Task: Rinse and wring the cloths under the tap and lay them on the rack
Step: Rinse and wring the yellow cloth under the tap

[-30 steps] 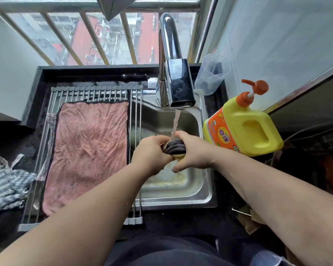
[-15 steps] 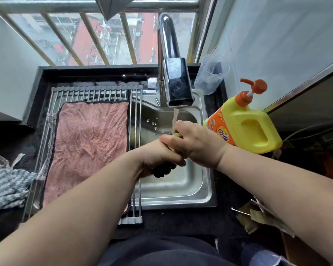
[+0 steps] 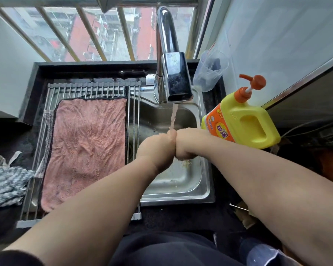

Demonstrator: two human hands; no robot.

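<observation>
Over the steel sink (image 3: pixel 181 191), the left hand (image 3: pixel 158 144) and the right hand (image 3: pixel 186 143) meet knuckle to knuckle, backs turned up, directly under the tap (image 3: pixel 174 81). Water (image 3: pixel 173 118) runs from the spout in a thin stream and lands on the seam where the two hands touch. Both hands are balled up, fingers curled down and out of sight (the camera sees only their backs), so I cannot tell what they grip, or whether they grip anything: whatever lies inside them is hidden.

To the left, the rack (image 3: pixel 88 89) spans the left part of the basin, and the pink cloth (image 3: pixel 85 146) lies spread flat on it, covering most of the bars and leaving the back row bare. The left forearm crosses above the rack's near right corner and the near corner of that cloth. A grey-and-white striped cloth (image 3: pixel 4 181) lies crumpled on the dark counter (image 3: pixel 181 217), just beside the rack's left edge.

On the right, a yellow bottle (image 3: pixel 244 123) with an orange pump stands just beside the sink rim, near the right wrist. A clear plastic cup (image 3: pixel 210 72) sits behind it, close to the tap and against the wall. Beyond the tap is a barred window (image 3: pixel 104 35).
</observation>
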